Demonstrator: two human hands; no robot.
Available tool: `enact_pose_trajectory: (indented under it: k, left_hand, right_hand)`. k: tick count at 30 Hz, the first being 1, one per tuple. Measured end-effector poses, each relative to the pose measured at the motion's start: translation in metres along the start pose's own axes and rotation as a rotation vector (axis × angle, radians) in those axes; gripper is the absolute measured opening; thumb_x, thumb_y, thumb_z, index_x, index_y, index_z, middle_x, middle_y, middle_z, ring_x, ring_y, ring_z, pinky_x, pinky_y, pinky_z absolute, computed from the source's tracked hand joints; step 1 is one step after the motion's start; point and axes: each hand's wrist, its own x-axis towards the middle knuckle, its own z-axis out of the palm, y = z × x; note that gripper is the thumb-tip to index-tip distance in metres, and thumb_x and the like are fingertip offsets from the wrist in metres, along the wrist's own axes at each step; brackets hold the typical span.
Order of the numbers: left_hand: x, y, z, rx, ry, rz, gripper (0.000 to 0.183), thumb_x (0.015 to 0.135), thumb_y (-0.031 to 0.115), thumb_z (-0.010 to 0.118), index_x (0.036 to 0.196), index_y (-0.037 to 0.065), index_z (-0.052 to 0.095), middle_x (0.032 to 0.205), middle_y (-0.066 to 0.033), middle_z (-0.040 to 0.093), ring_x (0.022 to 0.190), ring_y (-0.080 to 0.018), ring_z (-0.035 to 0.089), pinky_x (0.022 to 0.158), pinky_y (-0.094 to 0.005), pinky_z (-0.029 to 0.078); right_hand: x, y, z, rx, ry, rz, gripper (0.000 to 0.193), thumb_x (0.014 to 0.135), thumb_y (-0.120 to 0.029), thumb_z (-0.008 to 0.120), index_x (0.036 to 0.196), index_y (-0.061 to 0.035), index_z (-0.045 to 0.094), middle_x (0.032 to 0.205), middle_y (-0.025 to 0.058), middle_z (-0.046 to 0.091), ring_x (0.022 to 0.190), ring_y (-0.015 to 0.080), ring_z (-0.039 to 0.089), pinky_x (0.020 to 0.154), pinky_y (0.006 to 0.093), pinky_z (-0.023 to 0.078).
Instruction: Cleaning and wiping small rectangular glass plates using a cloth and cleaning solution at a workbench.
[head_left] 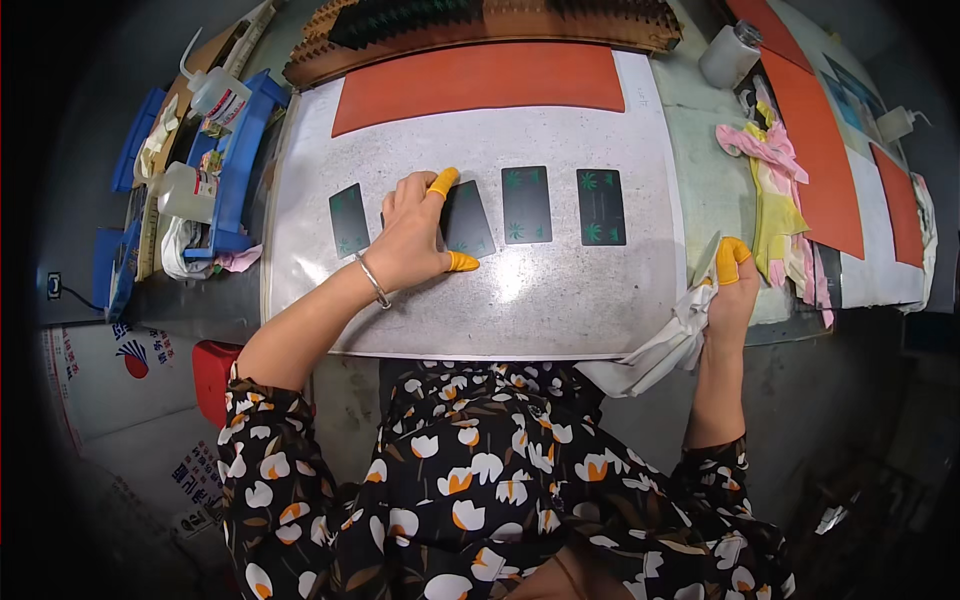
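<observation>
Several dark rectangular panels with green leaf-like marks lie in a row on the pale work surface [590, 300]. My left hand [405, 225] spans one tilted dark panel [468, 215], its yellow-capped finger at the far edge and capped thumb at the near edge. Left of that hand is another panel [349, 222]; part of one more is hidden beneath it. To the right lie a third panel [526, 205] and a far-right panel [601, 207]. My right hand [732, 285], also yellow-capped, grips a white cloth [665, 345] and a thin pointed blade [707, 262] near the surface's right edge.
An orange-red mat [480, 85] lies behind the row, before a brown slotted rack [480, 28]. A blue tray [235, 180] with squeeze bottles stands left. Pink and yellow cloths [775, 195], another orange mat [815, 160] and a white bottle [731, 55] are right.
</observation>
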Motion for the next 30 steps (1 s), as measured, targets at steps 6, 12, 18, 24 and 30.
enact_pose_trajectory:
  k: [6, 12, 18, 24, 30]
  left_hand:
    - [0.008, 0.013, -0.021, 0.043, -0.019, 0.119, 0.093, 0.054, 0.033, 0.075, 0.128, -0.006, 0.033, 0.114, -0.0192, 0.043, 0.108, -0.0333, 0.041, 0.094, -0.0393, 0.03]
    - [0.121, 0.016, -0.098, 0.228, 0.218, 0.202, 0.087, 0.059, 0.033, 0.068, 0.13, 0.0, 0.032, 0.107, -0.0175, 0.047, 0.098, -0.0309, 0.046, 0.088, -0.0357, 0.033]
    - [0.247, -0.007, -0.098, 0.465, 0.123, 0.129, 0.083, 0.059, 0.043, 0.065, 0.125, -0.002, 0.039, 0.106, -0.0164, 0.049, 0.103, -0.0301, 0.044, 0.09, -0.0364, 0.033]
    - [0.275, 0.028, -0.121, 0.454, -0.054, 0.145, 0.097, 0.059, 0.044, 0.073, 0.131, -0.004, 0.028, 0.121, -0.027, 0.042, 0.111, -0.0365, 0.043, 0.095, -0.0418, 0.036]
    - [0.27, 0.0, -0.135, -0.208, -0.272, 0.498, 0.097, 0.059, 0.041, 0.075, 0.134, 0.003, 0.027, 0.123, -0.0247, 0.041, 0.116, -0.0377, 0.039, 0.097, -0.0423, 0.035]
  right_hand:
    - [0.003, 0.003, -0.004, -0.149, 0.015, -0.061, 0.015, 0.087, -0.016, 0.056, 0.092, -0.0019, 0.056, 0.075, -0.0027, 0.05, 0.063, 0.0047, 0.043, 0.055, 0.0194, 0.036]
    - [-0.014, -0.003, -0.006, -0.141, 0.018, -0.006, 0.013, 0.087, -0.014, 0.056, 0.091, -0.002, 0.055, 0.077, -0.0019, 0.05, 0.065, 0.0051, 0.044, 0.057, 0.0194, 0.037]
    - [-0.013, 0.008, -0.01, -0.055, 0.004, -0.017, 0.013, 0.086, -0.015, 0.056, 0.089, -0.0019, 0.054, 0.075, -0.0029, 0.05, 0.064, 0.0042, 0.043, 0.055, 0.0187, 0.036]
    - [-0.001, -0.007, 0.0, -0.074, -0.047, -0.022, 0.013, 0.088, -0.013, 0.053, 0.091, -0.0008, 0.055, 0.072, -0.0029, 0.049, 0.062, 0.0037, 0.042, 0.056, 0.0182, 0.033]
    - [0.001, -0.009, 0.0, -0.099, -0.05, -0.024, 0.012, 0.088, -0.013, 0.053, 0.092, -0.0008, 0.055, 0.071, -0.0033, 0.05, 0.06, 0.0036, 0.042, 0.054, 0.0184, 0.033]
